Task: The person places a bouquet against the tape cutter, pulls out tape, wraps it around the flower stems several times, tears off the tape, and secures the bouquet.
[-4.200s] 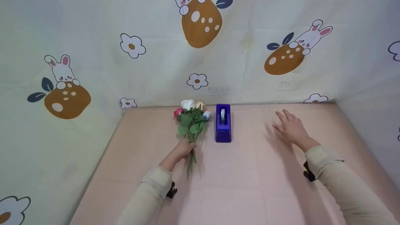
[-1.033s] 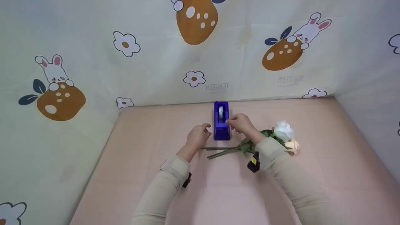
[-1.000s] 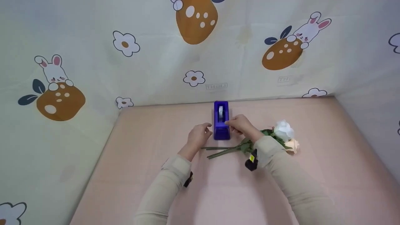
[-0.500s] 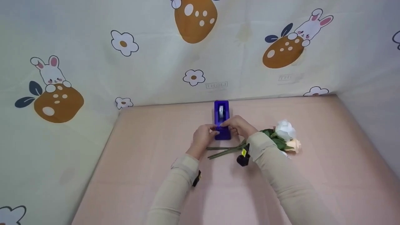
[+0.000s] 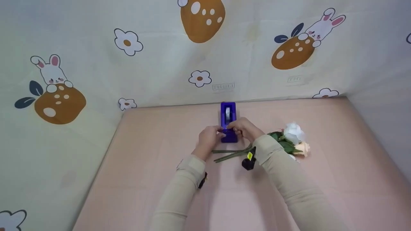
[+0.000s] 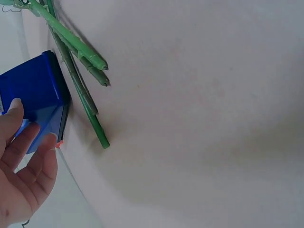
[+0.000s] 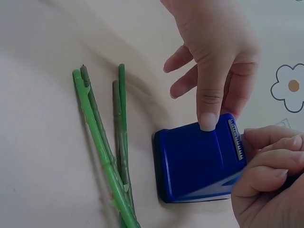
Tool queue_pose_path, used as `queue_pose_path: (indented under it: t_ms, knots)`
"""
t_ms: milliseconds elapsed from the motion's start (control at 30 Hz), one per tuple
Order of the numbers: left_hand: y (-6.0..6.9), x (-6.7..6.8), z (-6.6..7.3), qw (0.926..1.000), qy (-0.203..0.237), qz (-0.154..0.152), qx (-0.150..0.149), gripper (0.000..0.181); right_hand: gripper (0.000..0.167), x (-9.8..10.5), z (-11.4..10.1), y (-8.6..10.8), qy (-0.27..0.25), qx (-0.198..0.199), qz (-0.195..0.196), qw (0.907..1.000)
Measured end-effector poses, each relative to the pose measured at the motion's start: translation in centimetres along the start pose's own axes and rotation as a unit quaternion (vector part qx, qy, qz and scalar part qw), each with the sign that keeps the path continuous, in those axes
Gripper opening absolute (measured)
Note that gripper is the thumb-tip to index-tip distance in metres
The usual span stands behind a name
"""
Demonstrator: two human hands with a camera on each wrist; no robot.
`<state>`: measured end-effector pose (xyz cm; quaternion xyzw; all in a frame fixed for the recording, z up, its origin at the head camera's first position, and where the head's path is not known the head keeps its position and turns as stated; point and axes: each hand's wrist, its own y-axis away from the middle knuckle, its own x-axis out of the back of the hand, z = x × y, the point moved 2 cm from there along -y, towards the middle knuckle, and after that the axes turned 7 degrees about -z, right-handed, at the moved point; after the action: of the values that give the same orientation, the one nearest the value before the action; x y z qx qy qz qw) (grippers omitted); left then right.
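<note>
A blue tape dispenser (image 5: pixel 228 137) stands at the back middle, its tape roll (image 5: pixel 227 114) visible behind the cutter. My left hand (image 5: pixel 208 138) is at its front left; in the right wrist view the left thumb overlaps the dispenser's top near the toothed cutter (image 7: pixel 236 142). Thumb and index finger are apart in the left wrist view. My right hand (image 5: pixel 248 129) comes from the right, fingers curled and fingertips together at the cutter, pinching what seems the end of the clear tape; the strip itself is hard to see. Artificial roses (image 5: pixel 293 133) lie below, partly hidden by the right forearm.
Green rose stems (image 5: pixel 229 156) point left, just in front of the dispenser. A pale peach cloth (image 5: pixel 154 144) covers the table, and a printed cloth (image 5: pixel 160 70) stands behind it. Small black cameras (image 5: pixel 249 160) hang at both wrists.
The flowers, held in my left hand at first, now lie right of centre with stems pointing left. Both hands have moved in to the dispenser's cutter and come closer together.
</note>
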<state>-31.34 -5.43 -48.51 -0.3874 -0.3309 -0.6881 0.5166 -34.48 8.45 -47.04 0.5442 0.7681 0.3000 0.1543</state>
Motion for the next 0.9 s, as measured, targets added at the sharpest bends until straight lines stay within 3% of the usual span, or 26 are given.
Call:
queue_pose_path:
  t_ms: [167, 400, 533, 700, 800, 900]
  knots:
    - [0.1, 0.1, 0.1, 0.9997, -0.022, -0.002, -0.005, 0.018, 0.007, 0.0, 0.0, 0.4, -0.046, -0.012, -0.040, 0.9981]
    - [-0.1, 0.4, 0.1, 0.9993, -0.038, -0.003, -0.006, 0.021, 0.019, 0.5, -2.0, 2.0, -0.158, 0.015, -0.121, 0.9799]
    - [0.0, 0.5, 0.2, 0.9982, -0.060, 0.004, -0.007, 0.022, 0.023, 0.9, -1.9, 2.7, -0.158, -0.002, -0.143, 0.9770]
    - [0.2, 0.4, 0.4, 0.9977, -0.068, 0.007, -0.004, 0.026, 0.014, 0.9, 0.2, 3.3, -0.147, -0.019, -0.177, 0.9731]
    - [0.3, 0.2, 0.4, 0.9979, -0.065, 0.004, -0.004, 0.027, 0.014, 0.8, 1.9, 4.3, -0.116, 0.002, -0.178, 0.9771]
    - [0.3, 0.2, 0.3, 0.9980, -0.064, 0.000, 0.001, 0.026, 0.022, 0.3, 3.9, 5.6, -0.057, 0.023, -0.157, 0.9857]
